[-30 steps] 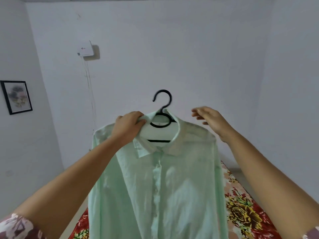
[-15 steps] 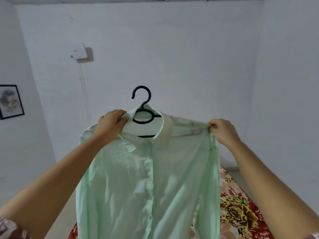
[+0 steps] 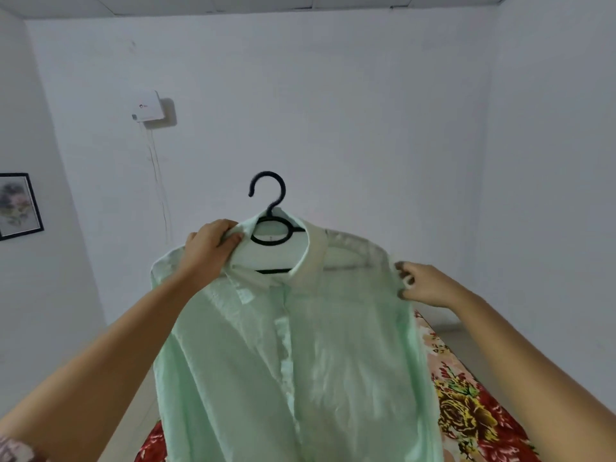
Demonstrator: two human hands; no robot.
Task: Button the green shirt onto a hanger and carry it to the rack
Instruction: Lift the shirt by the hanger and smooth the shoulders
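Shirt (image 3: 300, 361): pale green, long-sleeved. It hangs on the hanger and I hold it up in front of me at about chest height, facing me. The front runs closed down the middle as far as I can see. The buttons are too blurred to make out.

Hanger (image 3: 270, 208): black. The hook stands upright and free above the collar (image 3: 311, 255), touching nothing. The neck loop and a short piece of bar show inside the collar opening. The rest is under cloth.

My left hand (image 3: 208, 248): fingers curled over the shirt's shoulder just beside the collar. It grips cloth there, and I cannot tell whether it also grips the hanger arm beneath.

My right hand (image 3: 426, 285): at the outer end of the other shoulder, fingertips bunched and pinching the seam.

Bedspread (image 3: 473, 405): floral in red, yellow and cream. It lies below and behind the shirt and shows at both lower sides.

Wall box (image 3: 148, 106): white, mounted high on the far wall, with thin cables (image 3: 160, 181) hanging down from it.

Picture (image 3: 18, 205): black frame, on the left wall.
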